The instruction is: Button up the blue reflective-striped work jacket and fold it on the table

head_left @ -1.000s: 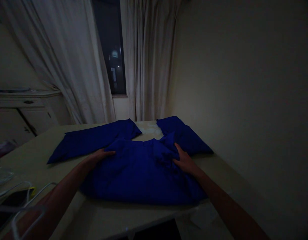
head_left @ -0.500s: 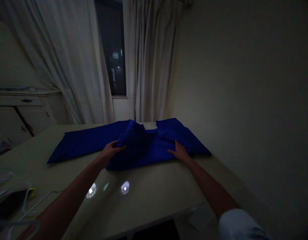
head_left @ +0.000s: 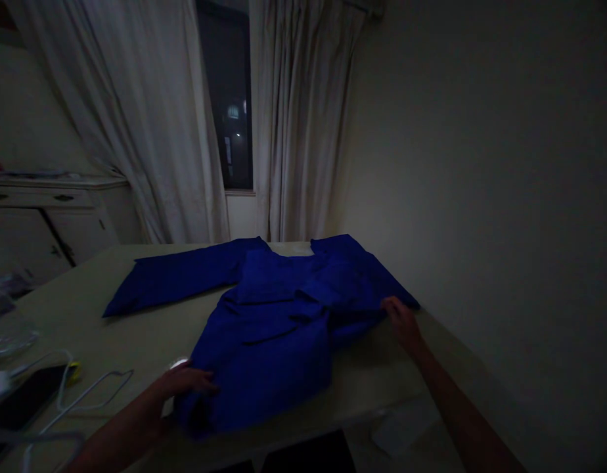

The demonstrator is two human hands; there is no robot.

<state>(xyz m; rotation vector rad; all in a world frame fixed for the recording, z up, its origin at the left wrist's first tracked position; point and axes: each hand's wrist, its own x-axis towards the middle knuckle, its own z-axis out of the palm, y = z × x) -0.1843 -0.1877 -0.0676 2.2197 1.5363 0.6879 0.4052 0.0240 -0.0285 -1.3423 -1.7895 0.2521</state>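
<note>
A blue long-sleeved top [head_left: 278,328] lies on the pale table, one sleeve stretched toward the left and the other angled down to the right. Its body spreads toward me, with folds and rumpled cloth across the right half. My left hand [head_left: 182,387] is at the near left corner of the hem, its fingers curled over the cloth; it is slightly blurred. At the right, my right hand [head_left: 402,322] pinches the edge of the body just below the right sleeve. The fabric is drawn taut toward that hand.
On the table [head_left: 150,345] at the left lie a dark phone [head_left: 25,401], white cables [head_left: 94,394] and clear plastic [head_left: 12,338]. A wall [head_left: 456,197] borders the right side. Curtains [head_left: 303,131] and a window stand behind, and a cabinet [head_left: 42,223] is at the back left.
The folded body of the top has been opened out and pulled toward me. My left hand has come nearer and to the left; my right hand has shifted right onto the edge.
</note>
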